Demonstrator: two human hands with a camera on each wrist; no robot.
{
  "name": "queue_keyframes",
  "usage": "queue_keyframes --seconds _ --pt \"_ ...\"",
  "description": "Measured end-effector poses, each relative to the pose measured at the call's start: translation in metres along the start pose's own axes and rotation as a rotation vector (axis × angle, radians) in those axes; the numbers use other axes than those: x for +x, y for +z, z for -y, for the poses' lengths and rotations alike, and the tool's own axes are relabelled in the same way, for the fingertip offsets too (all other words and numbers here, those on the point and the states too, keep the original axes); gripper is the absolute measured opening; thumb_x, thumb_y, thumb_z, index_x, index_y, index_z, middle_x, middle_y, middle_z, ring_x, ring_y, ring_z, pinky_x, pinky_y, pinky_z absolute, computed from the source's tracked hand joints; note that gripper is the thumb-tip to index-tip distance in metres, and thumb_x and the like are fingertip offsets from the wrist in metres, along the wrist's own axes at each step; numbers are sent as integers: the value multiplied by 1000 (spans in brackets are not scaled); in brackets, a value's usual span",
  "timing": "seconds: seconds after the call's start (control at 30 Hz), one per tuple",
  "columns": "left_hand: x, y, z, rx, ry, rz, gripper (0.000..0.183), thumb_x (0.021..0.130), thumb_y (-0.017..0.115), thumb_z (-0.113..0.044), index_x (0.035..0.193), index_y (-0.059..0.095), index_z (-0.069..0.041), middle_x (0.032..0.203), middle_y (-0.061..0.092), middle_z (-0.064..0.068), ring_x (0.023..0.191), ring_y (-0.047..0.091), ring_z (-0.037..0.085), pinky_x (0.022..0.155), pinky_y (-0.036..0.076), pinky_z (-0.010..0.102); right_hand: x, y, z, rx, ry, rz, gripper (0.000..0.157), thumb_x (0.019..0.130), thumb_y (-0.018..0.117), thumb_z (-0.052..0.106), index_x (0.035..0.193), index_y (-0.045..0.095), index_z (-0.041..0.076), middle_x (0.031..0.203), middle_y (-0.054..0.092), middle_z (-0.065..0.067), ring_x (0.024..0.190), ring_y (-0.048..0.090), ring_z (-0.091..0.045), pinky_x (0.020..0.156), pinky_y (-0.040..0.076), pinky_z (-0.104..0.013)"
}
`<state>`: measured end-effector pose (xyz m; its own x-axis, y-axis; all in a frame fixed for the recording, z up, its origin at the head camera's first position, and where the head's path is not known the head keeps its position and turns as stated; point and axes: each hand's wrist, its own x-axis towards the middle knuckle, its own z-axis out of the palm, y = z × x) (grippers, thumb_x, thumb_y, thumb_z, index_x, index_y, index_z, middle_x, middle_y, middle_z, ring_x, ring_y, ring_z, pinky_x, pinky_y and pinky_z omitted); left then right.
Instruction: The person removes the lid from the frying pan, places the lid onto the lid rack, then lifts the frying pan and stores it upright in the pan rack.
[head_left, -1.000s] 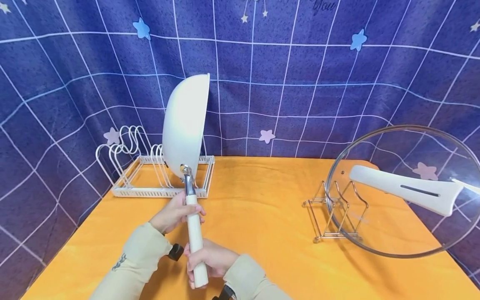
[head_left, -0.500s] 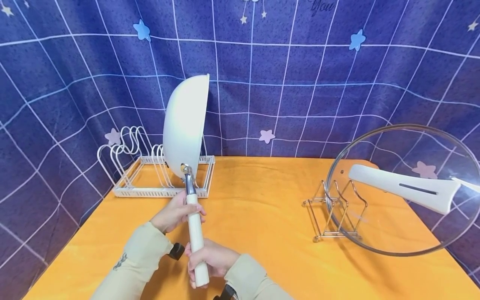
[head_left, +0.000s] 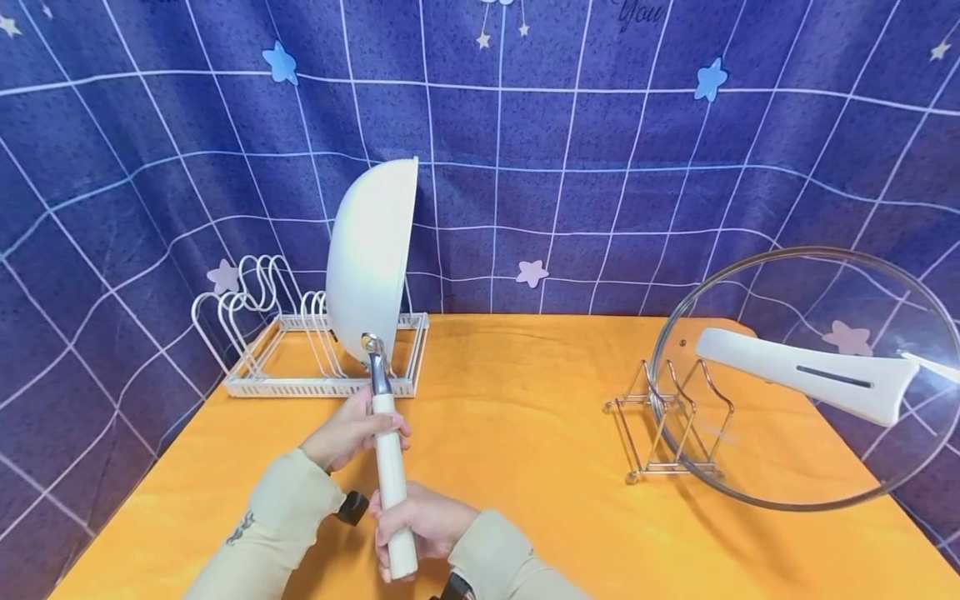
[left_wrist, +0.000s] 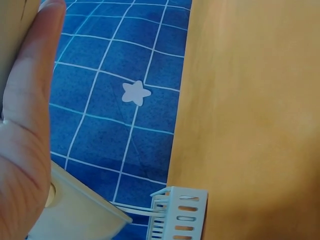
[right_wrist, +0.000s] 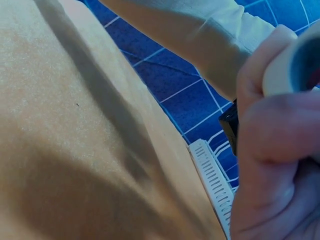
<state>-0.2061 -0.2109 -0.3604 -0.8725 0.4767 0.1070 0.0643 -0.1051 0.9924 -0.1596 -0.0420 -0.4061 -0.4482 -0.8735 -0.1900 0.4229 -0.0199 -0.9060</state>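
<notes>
A deep white wok point(head_left: 367, 258) stands on edge at the white rack point(head_left: 315, 385), its open side turned right. Its long pale handle point(head_left: 390, 475) slants down toward me. My left hand point(head_left: 348, 433) grips the handle's upper part, just below the metal joint, while my right hand point(head_left: 427, 521) holds the lower end. From the left wrist, the wok's wall point(left_wrist: 75, 205) shows beside the palm. In the right wrist view, fingers curl round the handle's hollow end point(right_wrist: 280, 75). Where the wok's underside meets the rack is partly hidden.
At the right, a large glass lid point(head_left: 795, 479) with a white handle point(head_left: 810, 375) leans upright in a small wire rack point(head_left: 675, 471). Several white wire loops point(head_left: 232, 317) rise from the left rack. An orange cloth point(head_left: 517, 417) covers the table; a blue curtain hangs behind.
The wok has sunk very slightly at the white rack, its handle end dipping a little. Both hands keep their hold. The head view has shifted a touch.
</notes>
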Motion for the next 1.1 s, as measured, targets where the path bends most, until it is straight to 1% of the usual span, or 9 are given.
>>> queue_keyframes --seconds 0.17,0.3,0.47,0.6,0.83,1.1 --pt "-1 1 4 4 -6 2 40 88 46 4 119 21 7 84 65 2 79 67 17 78 56 33 1 -2 -5 2 0 -4 24 64 48 1 83 41 15 53 51 -1 48 54 -15 38 38 -24" --pt "-1 1 6 20 -24 -18 43 88 47 3 120 19 9 83 65 2 77 67 17 77 56 33 1 -3 -6 2 5 -5 24 63 48 1 82 42 15 53 51 0 48 54 -14 39 38 -24" --pt "-2 1 10 25 -43 -33 37 87 47 3 116 25 6 82 65 3 77 67 17 77 56 34 0 -2 -7 2 16 -9 24 65 48 0 82 42 16 55 51 -1 50 54 -15 41 39 -24" --pt "-2 0 14 32 -32 -27 30 87 47 4 111 28 4 82 65 3 77 67 17 77 57 35 -1 -2 -8 1 17 -5 24 66 48 0 82 42 16 55 51 -1 51 54 -14 42 41 -25" --pt "-1 -1 16 22 -25 -30 31 87 47 4 112 29 4 83 63 5 79 67 19 77 57 36 0 -3 -9 10 4 -7 24 66 48 -1 82 43 15 55 51 -2 50 54 -14 42 42 -25" --pt "0 -2 19 12 -25 -29 33 88 46 4 114 26 4 84 63 4 80 66 18 77 57 35 -1 -5 -9 5 23 17 24 66 47 0 83 41 16 54 52 -2 50 56 -16 39 40 -23"
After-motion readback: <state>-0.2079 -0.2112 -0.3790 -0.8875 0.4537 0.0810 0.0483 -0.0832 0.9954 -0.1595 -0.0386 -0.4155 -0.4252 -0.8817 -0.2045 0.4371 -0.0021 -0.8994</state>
